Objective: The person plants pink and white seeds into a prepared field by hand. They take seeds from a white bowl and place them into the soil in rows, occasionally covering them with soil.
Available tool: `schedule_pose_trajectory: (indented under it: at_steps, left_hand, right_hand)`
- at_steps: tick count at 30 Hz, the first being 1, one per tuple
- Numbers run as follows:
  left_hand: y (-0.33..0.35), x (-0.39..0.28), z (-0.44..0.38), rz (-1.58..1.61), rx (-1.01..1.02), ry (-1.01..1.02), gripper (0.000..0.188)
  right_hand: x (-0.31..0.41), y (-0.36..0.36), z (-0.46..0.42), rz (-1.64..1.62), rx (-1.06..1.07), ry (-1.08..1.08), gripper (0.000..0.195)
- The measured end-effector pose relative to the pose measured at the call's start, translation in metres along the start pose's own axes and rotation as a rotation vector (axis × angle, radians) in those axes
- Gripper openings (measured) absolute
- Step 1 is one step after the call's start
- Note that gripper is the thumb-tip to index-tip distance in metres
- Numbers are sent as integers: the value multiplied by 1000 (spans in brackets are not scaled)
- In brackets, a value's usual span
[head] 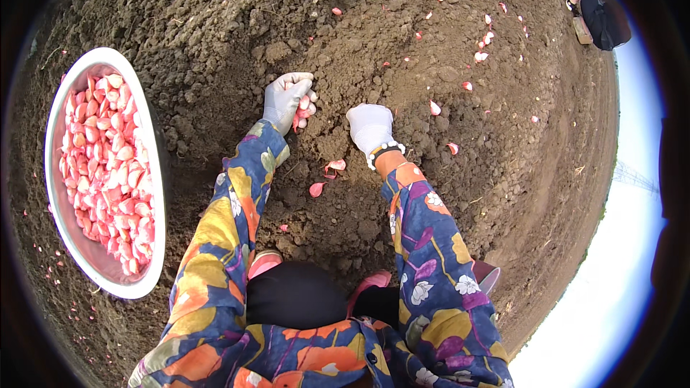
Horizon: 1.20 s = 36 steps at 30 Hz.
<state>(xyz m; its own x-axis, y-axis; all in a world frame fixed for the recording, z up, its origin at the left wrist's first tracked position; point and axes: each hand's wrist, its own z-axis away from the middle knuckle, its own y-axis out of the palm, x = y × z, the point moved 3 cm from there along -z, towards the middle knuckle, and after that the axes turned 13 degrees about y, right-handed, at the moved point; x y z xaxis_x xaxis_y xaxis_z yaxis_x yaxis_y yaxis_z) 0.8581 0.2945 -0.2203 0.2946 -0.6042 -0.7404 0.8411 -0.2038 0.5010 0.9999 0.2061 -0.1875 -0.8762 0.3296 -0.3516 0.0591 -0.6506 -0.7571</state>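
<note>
My left hand (287, 98), in a pale work glove, is curled around several pink-skinned garlic cloves (303, 110) just above the soil. My right hand (370, 125), gloved in white with a beaded bracelet at the wrist, is against the loose earth. Its fingers point away and down, so whatever they may hold is hidden. Between my forearms, a few cloves (317, 189) lie on the ground. To the left stands a white-rimmed basin (133, 285) heaped with garlic cloves (108, 167).
Crumbly brown soil (215, 54) spreads all around, with scattered cloves (481, 56) at the upper right. My pink shoes (265, 263) are below my hands. Another person (601, 16) in dark clothing is bent over at the far right, beside a box-like object (582, 30).
</note>
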Motion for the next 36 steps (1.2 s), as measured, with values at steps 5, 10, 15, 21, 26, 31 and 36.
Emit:
schedule_pose_trajectory:
  at_steps: [5, 10, 15, 21, 26, 31, 36]
  left_hand:
    - [-20, -8, -4, -51, 0, 22, 14]
    - [-13, -13, -2, -40, -11, 35, 15]
    - [-6, 1, -5, -34, 25, 17, 17]
    - [-19, -8, -3, -17, 4, 40, 16]
    - [-15, -2, -5, 10, 39, 25, 13]
    - [-14, -9, -3, 2, 32, 25, 14]
    - [-25, -16, -2, -15, 33, 23, 17]
  right_hand:
    - [-3, -19, 15, -79, 155, -188, 22]
    - [3, -15, 36, -42, -55, -138, 18]
    - [-9, -4, 47, -55, -110, -118, 17]
    - [6, 4, 74, -172, -16, -181, 23]
    - [15, 26, 93, -347, -43, -248, 15]
    - [40, 36, 85, -233, -90, -104, 12]
    - [62, 35, 64, -214, -24, 18, 17]
